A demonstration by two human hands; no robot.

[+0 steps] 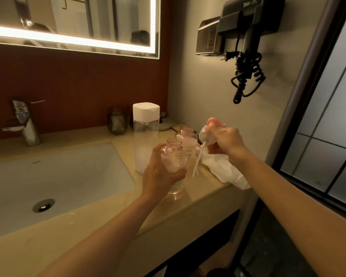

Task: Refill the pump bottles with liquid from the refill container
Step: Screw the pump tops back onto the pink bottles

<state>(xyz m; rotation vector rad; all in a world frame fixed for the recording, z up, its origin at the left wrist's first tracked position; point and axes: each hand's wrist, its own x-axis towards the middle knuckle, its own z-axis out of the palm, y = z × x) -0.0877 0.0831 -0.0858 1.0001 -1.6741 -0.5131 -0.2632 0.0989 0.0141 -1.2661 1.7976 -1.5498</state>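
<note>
— Where is our nearer pink bottle [173,156]?
— Uncapped, at the desk's [128,212] front edge, our left hand's [160,172] fingers curled round it.
— Our right hand [226,140]?
— Fingers pinching the pump [205,136] over the tissue [226,168]. Behind: second bottle [187,138], capped refill container [146,136].

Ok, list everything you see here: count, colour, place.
held pump bottle: 1, pink, uncapped, in left hand
second pump bottle: 1, pink, uncapped, on counter behind it
refill container: 1, clear with white cap, on counter behind bottles
pump head: 1, pink and white, in right hand
cloth: 1, white, on counter at right
sink: 1, white, in counter, left
faucet: 1, chrome, behind sink
hair dryer: 1, black, on wall
left hand: grips held pump bottle
right hand: grips pump head
</note>
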